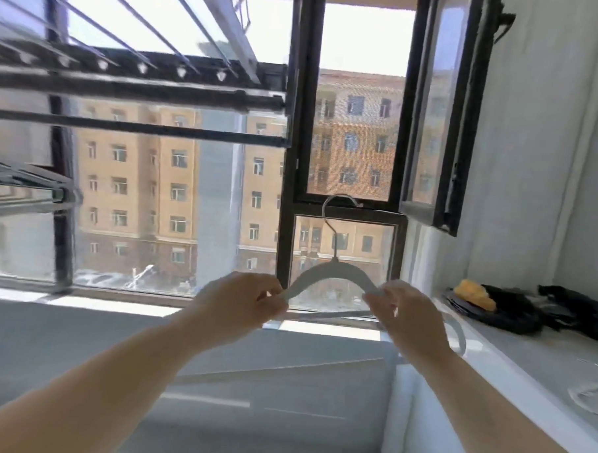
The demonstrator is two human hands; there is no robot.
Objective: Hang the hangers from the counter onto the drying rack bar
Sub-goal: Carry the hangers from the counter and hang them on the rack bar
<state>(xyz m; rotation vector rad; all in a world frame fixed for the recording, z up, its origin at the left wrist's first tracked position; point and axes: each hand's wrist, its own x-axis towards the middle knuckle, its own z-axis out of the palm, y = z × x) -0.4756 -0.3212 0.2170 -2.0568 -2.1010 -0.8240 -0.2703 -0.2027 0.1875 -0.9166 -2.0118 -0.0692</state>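
**Light hanger held up by both ends, hook free**

The pale grey hanger is in the air in front of the window, well below and to the right of the dark drying rack bar. It looks light and stiff: a thin arched body with a slim metal hook standing upright on top. It probably has a matt finish that will not slip. The shoulder tips are the sensible grip, since they leave the hook clear to go over the bar.

The left hand pinches the left tip and the right hand pinches the right tip. Both forearms reach forward and up, hands level and apart by the hanger's span. The surface at right carries dark items and a yellow lump.
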